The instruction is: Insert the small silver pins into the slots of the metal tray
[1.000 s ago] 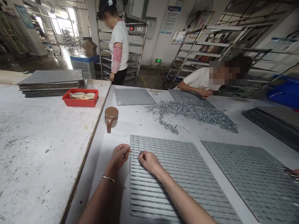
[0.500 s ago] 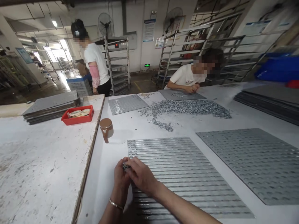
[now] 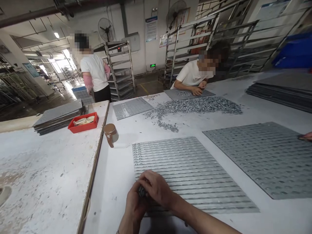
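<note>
My left hand [image 3: 133,203] is curled around a clump of small dark, shiny metal pieces [image 3: 141,191]. Over it bends my right hand [image 3: 158,188], fingers closed and touching the left hand beside the clump; what its fingertips pinch is hidden. Both hands are above the left near part of a grey board with parallel ridges [image 3: 190,169]. Short rows of small shiny pieces [image 3: 137,152] lie in the grooves at that board's far left corner.
A second grey board [image 3: 246,156] covered with shiny pieces lies right, a person's fingers [image 3: 305,136] at its edge. Behind are a loose metal heap [image 3: 204,105], a brown mug [image 3: 110,131], a red tray [image 3: 84,128], and stacked boards [image 3: 280,92]. A co-worker [image 3: 192,76] bends over another board.
Both my hands have moved nearer to me and a little right, still together around the clump. Fingers have appeared at the right edge. The standing person has turned away.
</note>
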`<state>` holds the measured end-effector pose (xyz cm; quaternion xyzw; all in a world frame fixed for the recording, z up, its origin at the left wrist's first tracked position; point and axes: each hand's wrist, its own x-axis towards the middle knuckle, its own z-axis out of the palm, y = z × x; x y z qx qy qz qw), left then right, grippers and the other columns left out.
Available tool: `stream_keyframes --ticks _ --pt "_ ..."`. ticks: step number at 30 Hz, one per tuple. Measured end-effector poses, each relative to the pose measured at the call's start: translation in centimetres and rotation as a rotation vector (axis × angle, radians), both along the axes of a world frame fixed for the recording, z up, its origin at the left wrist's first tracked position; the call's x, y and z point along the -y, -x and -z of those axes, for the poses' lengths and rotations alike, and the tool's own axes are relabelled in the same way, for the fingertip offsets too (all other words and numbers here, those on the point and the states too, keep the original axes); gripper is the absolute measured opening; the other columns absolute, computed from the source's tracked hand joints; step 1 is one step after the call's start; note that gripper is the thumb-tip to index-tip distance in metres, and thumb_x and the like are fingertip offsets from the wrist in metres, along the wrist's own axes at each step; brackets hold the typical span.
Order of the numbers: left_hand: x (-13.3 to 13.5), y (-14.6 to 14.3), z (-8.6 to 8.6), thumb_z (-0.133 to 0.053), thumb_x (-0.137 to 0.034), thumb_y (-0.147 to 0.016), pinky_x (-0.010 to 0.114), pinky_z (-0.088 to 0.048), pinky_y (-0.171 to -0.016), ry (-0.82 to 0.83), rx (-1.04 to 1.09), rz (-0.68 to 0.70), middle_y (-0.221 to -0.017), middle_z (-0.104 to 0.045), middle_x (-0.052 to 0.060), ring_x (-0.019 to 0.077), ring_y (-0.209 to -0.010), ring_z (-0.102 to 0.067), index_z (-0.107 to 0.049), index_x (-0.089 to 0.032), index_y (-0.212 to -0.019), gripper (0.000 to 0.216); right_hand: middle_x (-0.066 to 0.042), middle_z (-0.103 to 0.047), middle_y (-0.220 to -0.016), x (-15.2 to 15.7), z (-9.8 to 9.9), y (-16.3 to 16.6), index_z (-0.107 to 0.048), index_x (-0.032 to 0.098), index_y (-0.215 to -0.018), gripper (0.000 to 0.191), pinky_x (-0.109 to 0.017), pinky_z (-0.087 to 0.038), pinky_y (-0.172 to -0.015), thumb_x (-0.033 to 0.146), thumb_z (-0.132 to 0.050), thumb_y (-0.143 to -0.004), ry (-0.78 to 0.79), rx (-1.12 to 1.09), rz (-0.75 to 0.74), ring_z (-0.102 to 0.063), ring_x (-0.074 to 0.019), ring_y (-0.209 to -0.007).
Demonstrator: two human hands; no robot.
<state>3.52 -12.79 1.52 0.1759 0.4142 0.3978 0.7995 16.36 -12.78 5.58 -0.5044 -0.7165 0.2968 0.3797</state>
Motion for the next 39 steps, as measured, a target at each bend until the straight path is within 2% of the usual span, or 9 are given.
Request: stream_keyframes --ticks 3,5,10,16,21,24,26,31,39 --pt "1.3 0.1 -0.9 -0.088 -0.049 -0.066 0.018 -0.017 -0.038 0.005 -0.02 -0.022 -0.065 -0.056 -0.004 0.0049 -0.044 -0.039 -0.057 -0.019 -0.078 0.045 -0.001 -0.066 -0.074 0.0 0.5 -0.9 -0.063 0.021 -0.081 0.016 -0.029 -0.046 -0.068 0.029 -0.056 -0.093 0.103 -0.14 0.105 -0.062 -0.0178 -0.071" --pt "1.7 0.3 -1.4 -0.09 -0.052 -0.063 0.019 -0.013 -0.037 -0.022 -0.028 0.062 -0.063 -0.054 -0.005 0.0036 -0.04 -0.033 -0.054 -0.019 -0.075 0.05 0.0 -0.066 -0.067 0.0 0.9 -1.3 -0.063 0.022 -0.081 0.017 -0.028 -0.047 -0.063 0.035 -0.059 -0.091 0.22 -0.27 0.085 -0.062 -0.017 -0.064" --pt "0.9 0.6 -1.6 -0.085 -0.06 -0.067 0.021 -0.015 -0.037 -0.024 -0.095 0.169 -0.058 -0.052 -0.004 0.0049 -0.039 -0.033 -0.056 -0.018 -0.073 0.051 0.0 -0.069 -0.068 0.3 1.5 -2.0 -0.063 0.021 -0.083 0.026 -0.029 -0.05 -0.062 0.046 -0.065 -0.086 0.364 -0.503 0.068 -0.064 -0.0171 -0.063" --pt "-0.7 0.7 -1.7 -0.088 -0.049 -0.068 0.019 -0.019 -0.04 -0.092 -0.014 0.173 -0.062 -0.054 -0.004 0.0037 -0.043 -0.034 -0.056 -0.017 -0.076 0.046 -0.001 -0.069 -0.073 -0.4 1.4 -2.4 -0.065 0.02 -0.092 0.04 -0.028 -0.05 -0.062 0.055 -0.076 -0.077 0.441 -0.597 0.065 -0.064 -0.017 -0.066" --pt "-2.2 0.1 -1.8 -0.085 -0.049 -0.07 0.018 -0.018 -0.037 -0.09 0.065 0.156 -0.062 -0.052 -0.005 0.0037 -0.041 -0.031 -0.054 -0.018 -0.076 0.044 -0.001 -0.068 -0.07 -0.7 1.9 -1.7 -0.066 0.02 -0.093 0.04 -0.028 -0.05 -0.062 0.058 -0.071 -0.084 0.507 -0.741 0.057 -0.064 -0.0162 -0.064" --pt "-4.0 0.7 -1.9 -0.082 -0.048 -0.071 0.018 -0.019 -0.036 -0.043 0.021 0.13 -0.063 -0.053 -0.004 0.0043 -0.042 -0.033 -0.061 -0.016 -0.081 0.039 -0.003 -0.069 -0.076 -1.9 2.4 -2.3 -0.065 0.019 -0.085 0.041 -0.027 -0.048 -0.059 0.06 -0.071 -0.083 0.426 -0.684 0.18 -0.06 -0.0147 -0.063" --pt "-5.4 1.8 -1.9 -0.079 -0.04 -0.072 0.017 -0.021 -0.036 -0.023 -0.001 0.016 -0.067 -0.056 -0.002 0.0045 -0.044 -0.037 -0.066 -0.014 -0.088 0.033 -0.003 -0.068 -0.075 -3.2 2.7 -3.0 -0.067 0.019 -0.085 0.041 -0.027 -0.047 -0.056 0.06 -0.07 -0.082 0.377 -0.581 0.244 -0.058 -0.0153 -0.061" --pt "-7.6 5.3 -1.3 -0.077 -0.024 -0.072 0.015 -0.026 -0.037 -0.062 -0.043 -0.29 -0.077 -0.061 0.003 0.0069 -0.053 -0.046 -0.068 -0.011 -0.102 0.034 -0.001 -0.067 -0.069 -5.8 3.9 -3.0 -0.074 0.019 -0.094 0.028 -0.029 -0.047 -0.059 0.043 -0.062 -0.085 0.368 -0.24 0.14 -0.058 -0.016 -0.056" --pt "-6.9 5.8 -0.6 -0.083 -0.032 -0.072 0.016 -0.029 -0.037 -0.134 -0.061 -0.334 -0.079 -0.064 0.003 0.0081 -0.054 -0.048 -0.064 -0.014 -0.094 0.034 -0.003 -0.069 -0.077 -6.4 4.8 0.4 -0.065 0.02 -0.082 0.017 -0.027 -0.043 -0.07 0.022 -0.052 -0.093 0.196 0.13 0.117 -0.064 -0.0189 -0.075"
